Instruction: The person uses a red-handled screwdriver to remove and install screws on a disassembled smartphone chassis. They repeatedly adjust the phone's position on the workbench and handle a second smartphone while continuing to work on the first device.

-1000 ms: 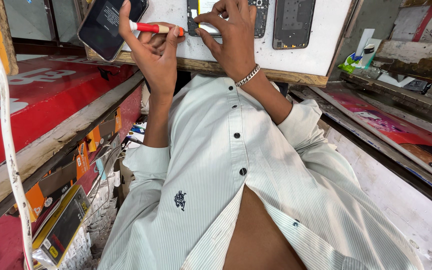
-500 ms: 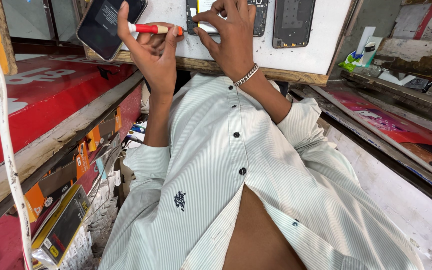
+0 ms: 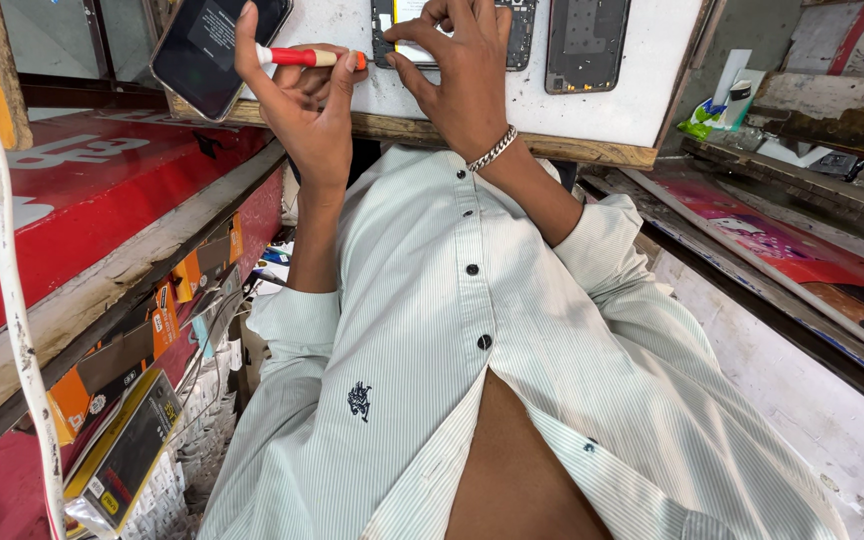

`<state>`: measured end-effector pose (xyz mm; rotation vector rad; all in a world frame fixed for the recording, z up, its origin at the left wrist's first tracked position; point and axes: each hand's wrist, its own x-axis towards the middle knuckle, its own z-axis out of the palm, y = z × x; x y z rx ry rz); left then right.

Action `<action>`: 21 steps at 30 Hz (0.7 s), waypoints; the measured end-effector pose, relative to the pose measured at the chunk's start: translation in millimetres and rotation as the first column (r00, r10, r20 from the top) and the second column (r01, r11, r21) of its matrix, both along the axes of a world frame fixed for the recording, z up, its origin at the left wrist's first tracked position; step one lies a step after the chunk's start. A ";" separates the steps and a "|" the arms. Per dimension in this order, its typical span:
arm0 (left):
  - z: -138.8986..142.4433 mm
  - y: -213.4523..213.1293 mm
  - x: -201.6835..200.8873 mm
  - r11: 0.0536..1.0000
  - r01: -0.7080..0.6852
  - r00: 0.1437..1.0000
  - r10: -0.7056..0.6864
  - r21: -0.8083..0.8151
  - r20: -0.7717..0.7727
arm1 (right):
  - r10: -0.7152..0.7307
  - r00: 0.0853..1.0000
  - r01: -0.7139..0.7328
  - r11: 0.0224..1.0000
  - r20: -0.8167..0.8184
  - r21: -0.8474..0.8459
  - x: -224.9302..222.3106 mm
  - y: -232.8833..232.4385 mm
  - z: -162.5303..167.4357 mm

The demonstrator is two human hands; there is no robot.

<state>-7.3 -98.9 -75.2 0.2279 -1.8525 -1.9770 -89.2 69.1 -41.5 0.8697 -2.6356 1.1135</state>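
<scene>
Holding a red-handled screwdriver [image 3: 297, 57] over an opened phone [image 3: 452, 25] on the white tabletop [image 3: 642, 90].
Left hand [image 3: 302, 100] is clamped on the screwdriver just left of the phone; right hand [image 3: 462, 70] presses curled fingers on it. Back cover off; a bare frame [image 3: 587, 45] lies to its right, a dark phone [image 3: 214, 45] to its left.

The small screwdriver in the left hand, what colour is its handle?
Red, with an orange tip cap; the screwdriver shows in the head view.
</scene>
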 end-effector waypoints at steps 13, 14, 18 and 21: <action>28.6 5.5 -13.5 0.743 -0.024 0.994 -0.053 -0.669 -0.094 | -0.007 1.000 0.007 1.000 -0.001 -0.002 0.1 -0.2 1.9; 34.4 6.0 -16.1 0.688 -0.024 0.991 -0.077 -0.725 -0.106 | -0.010 1.000 0.010 1.000 0.001 -0.003 0.3 -0.3 2.1; 58.6 8.4 -19.3 0.605 -0.043 0.987 -0.097 -0.795 -0.128 | -0.007 1.000 0.007 1.000 0.005 0.007 -0.8 -1.3 1.4; 72.0 9.9 -17.8 0.626 0.002 0.994 -0.087 -0.780 -0.067 | -0.009 1.000 0.009 1.000 0.009 0.014 -0.5 -1.1 0.3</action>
